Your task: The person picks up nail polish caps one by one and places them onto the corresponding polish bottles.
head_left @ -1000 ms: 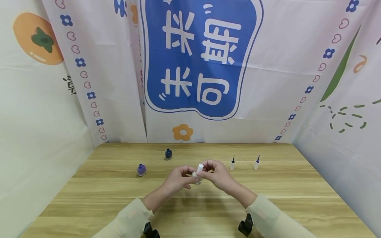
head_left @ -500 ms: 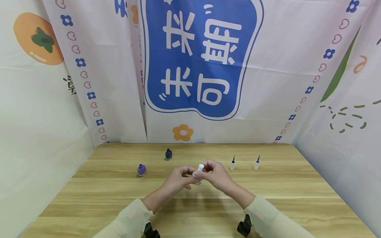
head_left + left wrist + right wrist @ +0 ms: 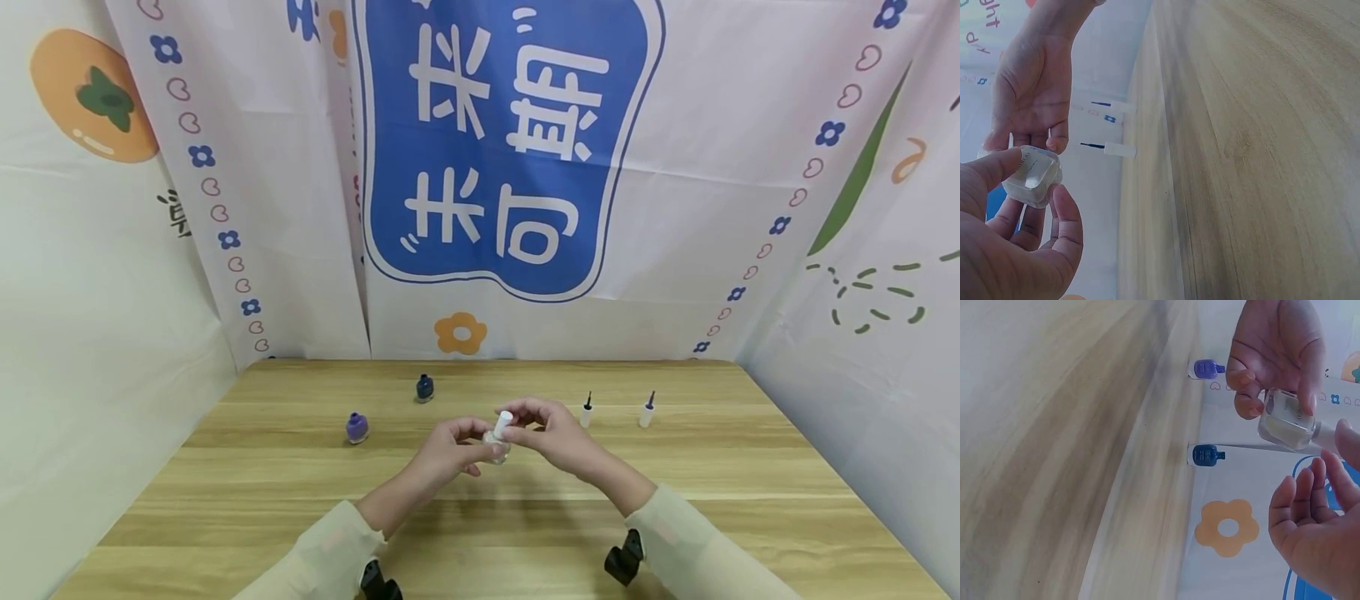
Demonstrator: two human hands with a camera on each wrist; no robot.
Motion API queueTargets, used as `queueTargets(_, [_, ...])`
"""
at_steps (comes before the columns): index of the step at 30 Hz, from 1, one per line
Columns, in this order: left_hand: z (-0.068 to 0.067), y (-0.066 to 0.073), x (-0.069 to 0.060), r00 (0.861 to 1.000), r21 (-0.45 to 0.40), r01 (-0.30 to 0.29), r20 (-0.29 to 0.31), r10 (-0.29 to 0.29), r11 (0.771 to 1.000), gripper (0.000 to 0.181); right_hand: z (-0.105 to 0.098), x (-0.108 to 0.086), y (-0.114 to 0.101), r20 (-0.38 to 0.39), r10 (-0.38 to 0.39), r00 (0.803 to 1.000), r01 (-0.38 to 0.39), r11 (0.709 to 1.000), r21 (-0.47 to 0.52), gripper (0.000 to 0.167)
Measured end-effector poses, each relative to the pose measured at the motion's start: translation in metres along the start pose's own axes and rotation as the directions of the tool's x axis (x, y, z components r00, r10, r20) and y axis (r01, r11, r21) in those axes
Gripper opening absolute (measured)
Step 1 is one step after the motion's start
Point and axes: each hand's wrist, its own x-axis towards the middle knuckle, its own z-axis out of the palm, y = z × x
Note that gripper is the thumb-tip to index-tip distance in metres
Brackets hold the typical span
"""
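In the head view a small clear bottle (image 3: 497,452) with a white cap (image 3: 503,423) is held above the table, tilted. The left hand (image 3: 447,457) grips the bottle's glass body between thumb and fingers, as the left wrist view also shows of the bottle (image 3: 1034,178). At the white cap, the right hand (image 3: 553,435) pinches with thumb and forefinger; its other fingers curl loosely. The right wrist view shows the cap (image 3: 1325,434) on the bottle's neck, beside the right thumb.
A purple bottle (image 3: 357,428) and a dark blue bottle (image 3: 424,388), both uncapped, stand at left on the wooden table (image 3: 300,492). Two white caps stand brush-up at right, one with a black brush (image 3: 586,415), one with a purple brush (image 3: 647,414). Printed cloth surrounds the table.
The right hand has shifted slightly on the white cap, its wrist and forearm moving a little to the right. The left hand holds the bottle almost in the same place.
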Motion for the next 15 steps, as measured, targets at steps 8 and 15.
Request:
queueTargets(8, [0.0006, -0.0001, 0.0007, 1.000, -0.013, -0.003, 0.009, 0.003, 1.000, 0.032, 0.0004, 0.0012, 0.0006, 0.042, -0.023, 0.999, 0.023, 1.000, -0.002, 0.028])
queueTargets(15, [0.0009, -0.0022, 0.0009, 1.000, -0.018, -0.013, 0.013, 0.014, 1.000, 0.031, 0.0049, 0.0013, 0.0029, -0.031, -0.025, 0.999, 0.025, 1.000, -0.011, 0.019])
